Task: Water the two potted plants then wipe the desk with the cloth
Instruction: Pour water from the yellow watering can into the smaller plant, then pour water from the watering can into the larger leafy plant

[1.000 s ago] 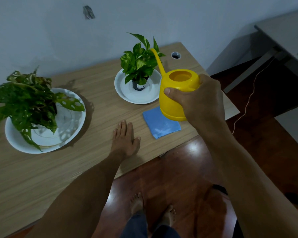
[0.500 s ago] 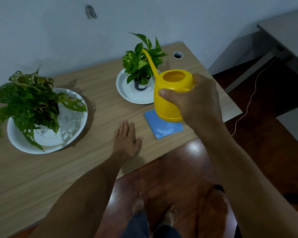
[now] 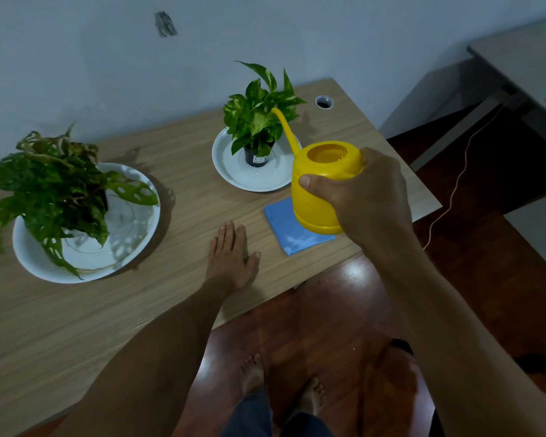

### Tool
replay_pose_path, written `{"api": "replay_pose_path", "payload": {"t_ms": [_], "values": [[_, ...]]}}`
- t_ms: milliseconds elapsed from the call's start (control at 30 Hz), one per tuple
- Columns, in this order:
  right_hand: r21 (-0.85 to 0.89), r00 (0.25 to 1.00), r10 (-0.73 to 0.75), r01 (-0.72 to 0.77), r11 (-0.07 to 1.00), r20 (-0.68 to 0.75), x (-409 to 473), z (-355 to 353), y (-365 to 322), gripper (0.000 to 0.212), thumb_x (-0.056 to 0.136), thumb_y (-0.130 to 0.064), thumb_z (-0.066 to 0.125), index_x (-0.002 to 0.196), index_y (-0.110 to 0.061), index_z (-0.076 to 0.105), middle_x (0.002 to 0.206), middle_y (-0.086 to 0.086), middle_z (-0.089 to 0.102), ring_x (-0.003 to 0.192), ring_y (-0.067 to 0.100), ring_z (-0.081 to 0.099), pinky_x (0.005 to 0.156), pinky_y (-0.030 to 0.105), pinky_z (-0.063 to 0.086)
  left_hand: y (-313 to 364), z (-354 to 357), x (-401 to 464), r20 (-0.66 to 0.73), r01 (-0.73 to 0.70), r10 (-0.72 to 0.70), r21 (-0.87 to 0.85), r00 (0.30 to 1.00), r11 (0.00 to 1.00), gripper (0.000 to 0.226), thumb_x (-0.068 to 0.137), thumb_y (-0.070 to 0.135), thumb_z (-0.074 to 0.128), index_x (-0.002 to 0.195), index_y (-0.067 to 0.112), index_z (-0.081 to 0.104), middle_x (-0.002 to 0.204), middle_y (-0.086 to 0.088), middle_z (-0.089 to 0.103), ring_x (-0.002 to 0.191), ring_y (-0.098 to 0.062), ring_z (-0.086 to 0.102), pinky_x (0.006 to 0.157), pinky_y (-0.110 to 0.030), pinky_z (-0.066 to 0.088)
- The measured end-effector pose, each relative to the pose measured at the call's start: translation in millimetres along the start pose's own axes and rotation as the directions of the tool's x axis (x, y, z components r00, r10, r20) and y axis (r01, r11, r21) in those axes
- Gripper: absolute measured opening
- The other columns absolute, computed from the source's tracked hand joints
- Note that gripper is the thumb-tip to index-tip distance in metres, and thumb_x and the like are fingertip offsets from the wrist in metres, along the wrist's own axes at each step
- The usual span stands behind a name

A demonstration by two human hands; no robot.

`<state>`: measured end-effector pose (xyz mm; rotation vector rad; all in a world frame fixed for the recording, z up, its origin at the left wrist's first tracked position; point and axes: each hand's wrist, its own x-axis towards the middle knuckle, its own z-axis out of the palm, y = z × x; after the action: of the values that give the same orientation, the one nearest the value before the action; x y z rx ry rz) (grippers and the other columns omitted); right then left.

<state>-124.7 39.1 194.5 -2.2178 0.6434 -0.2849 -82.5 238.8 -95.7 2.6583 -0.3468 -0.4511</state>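
Note:
My right hand (image 3: 369,197) grips a yellow watering can (image 3: 316,184), held above a folded blue cloth (image 3: 292,234) on the wooden desk (image 3: 177,171). The can's thin spout reaches into the leaves of the small potted plant (image 3: 259,118), which stands in a black pot on a white saucer (image 3: 230,171). A larger, drooping plant (image 3: 51,187) sits on a big white plate (image 3: 130,234) at the left. My left hand (image 3: 232,257) lies flat on the desk, fingers apart, left of the cloth.
A round cable hole (image 3: 324,102) is in the desk's far right corner. The grey wall runs behind the desk. A second grey desk (image 3: 517,58) stands at the right, with a thin cable (image 3: 454,184) hanging to the dark red floor. My bare feet show below.
My right hand has swung the watering can to the left, so its spout now points into the small plant's leaves. The left hand has stayed flat on the desk.

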Motion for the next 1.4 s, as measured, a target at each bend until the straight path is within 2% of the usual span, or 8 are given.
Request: {"api": "replay_pose_path", "payload": {"t_ms": [200, 333, 467, 667, 733, 900, 1167, 1400], "values": [[0.021, 0.999, -0.003, 0.004, 1.0, -0.046, -4.4, -2.1, 0.7, 0.07, 0.067, -0.058, 0.088, 0.117, -0.016, 0.065, 0.113, 0.002, 0.069, 0.106, 0.025, 0.065, 0.09, 0.043, 0.056, 6.7, -6.6, -2.0, 0.045, 0.025, -0.025, 0.002, 0.999, 1.0, 0.093, 0.088, 0.067, 0.024, 0.165, 0.018, 0.003, 0.173, -0.01, -0.01, 0.159, -0.025, -0.013, 0.128, -0.044, -0.007], [0.046, 0.998, -0.017, 0.02, 0.999, -0.061, -9.9, -2.7, 2.5, 0.069, 0.068, -0.058, 0.089, 0.119, -0.017, 0.065, 0.114, 0.001, 0.069, 0.106, 0.024, 0.065, 0.09, 0.042, 0.054, 6.3, -15.8, -0.4, 0.104, 0.014, -0.014, 0.0, 0.994, 1.0, 0.089, 0.097, 0.065, 0.034, 0.164, 0.017, 0.001, 0.172, -0.01, -0.012, 0.159, -0.025, -0.015, 0.129, -0.044, -0.006], [0.134, 0.998, -0.03, 0.036, 0.99, -0.049, -17.9, -7.0, 1.3, 0.063, 0.068, -0.051, 0.091, 0.117, -0.02, 0.068, 0.11, -0.004, 0.072, 0.101, 0.019, 0.068, 0.089, 0.039, 0.057, 4.0, -24.2, -12.9, 0.076, 0.047, -0.046, -0.014, 0.996, 0.999, 0.087, 0.1, 0.062, 0.04, 0.164, 0.016, 0.003, 0.173, -0.011, -0.005, 0.16, -0.026, -0.009, 0.129, -0.045, -0.002], [0.225, 0.994, -0.104, 0.094, 0.97, 0.037, -35.3, -13.6, -17.4, 0.064, 0.067, -0.049, 0.093, 0.12, -0.024, 0.068, 0.11, -0.009, 0.073, 0.101, 0.015, 0.069, 0.089, 0.037, 0.058, -14.6, -39.8, -60.4, 0.041, 0.175, -0.174, -0.001, 0.984, 0.985, 0.097, 0.09, 0.069, 0.029, 0.163, 0.011, 0.001, 0.173, -0.012, -0.003, 0.16, -0.028, -0.006, 0.128, -0.047, 0.001], [0.246, 0.986, -0.156, 0.136, 0.96, 0.063, -45.0, -12.2, -29.3, 0.062, 0.066, -0.049, 0.092, 0.118, -0.025, 0.069, 0.106, -0.011, 0.073, 0.099, 0.013, 0.069, 0.088, 0.036, 0.058, -27.4, -47.1, -77.8, 0.016, 0.219, -0.219, 0.015, 0.976, 0.976, 0.091, 0.098, 0.065, 0.031, 0.163, 0.01, -0.001, 0.173, -0.014, -0.006, 0.16, -0.029, -0.006, 0.128, -0.045, -0.001], [0.305, 0.958, -0.254, 0.205, 0.93, 0.13, -77.1, 9.0, -56.3, 0.065, 0.061, -0.056, 0.089, 0.113, -0.023, 0.069, 0.107, -0.007, 0.074, 0.1, 0.019, 0.07, 0.088, 0.046, 0.058, -66.1, -61.4, -114.0, -0.033, 0.322, -0.322, -0.002, 0.946, 0.947, 0.088, 0.101, 0.06, 0.039, 0.164, 0.011, 0.001, 0.172, -0.014, -0.005, 0.16, -0.029, -0.007, 0.129, -0.046, 0.0], [0.337, 0.91, -0.293, 0.189, 0.922, 0.294, -130.6, 67.4, -83.7, 0.054, 0.068, -0.045, 0.094, 0.11, -0.022, 0.07, 0.101, -0.009, 0.075, 0.091, 0.009, 0.07, 0.078, 0.028, 0.055, -142.8, -57.9, -152.6, -0.058, 0.419, -0.418, 0.004, 0.907, 0.908, 0.087, 0.097, 0.066, 0.034, 0.163, 0.017, 0.006, 0.173, -0.011, -0.001, 0.16, -0.029, -0.006, 0.128, -0.049, 0.003], [0.299, 0.888, -0.295, 0.191, 0.935, 0.354, -159.0, 107.8, -96.5, 0.057, 0.062, -0.051, 0.091, 0.108, -0.026, 0.07, 0.1, -0.009, 0.076, 0.092, 0.011, 0.071, 0.085, 0.042, 0.06, -173.0, -53.7, -177.1, -0.102, 0.435, -0.441, -0.074, 0.892, 0.897, 0.086, 0.098, 0.06, 0.041, 0.164, 0.016, 0.006, 0.172, -0.015, -0.005, 0.16, -0.032, -0.006, 0.128, -0.05, 0.002]]}}
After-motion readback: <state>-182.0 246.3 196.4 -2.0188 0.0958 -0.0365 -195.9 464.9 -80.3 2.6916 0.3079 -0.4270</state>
